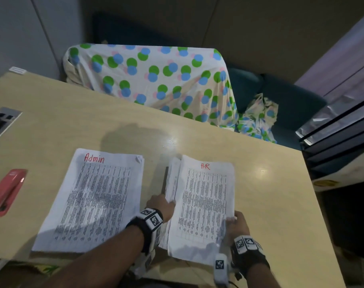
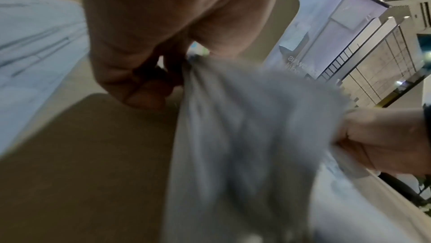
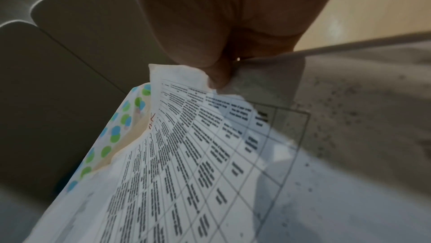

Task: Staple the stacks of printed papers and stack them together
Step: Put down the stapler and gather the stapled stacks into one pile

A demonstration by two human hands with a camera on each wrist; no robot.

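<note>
Pinching the left edge of the HR stack, the left hand has its fingers curled tight on the sheets; the right hand grips the stack's near right corner. Its pages are fanned, lifted off the table. The Admin stack lies flat beside it, the red stapler further left

There were 2 stacks of printed papers on the counter: 1 marked "Admin"; 1 marked "H.R"; there was 1 red stapler; 2 hands were in view, 1 left hand and 1 right hand; 1 spotted cloth lay beyond.
</note>
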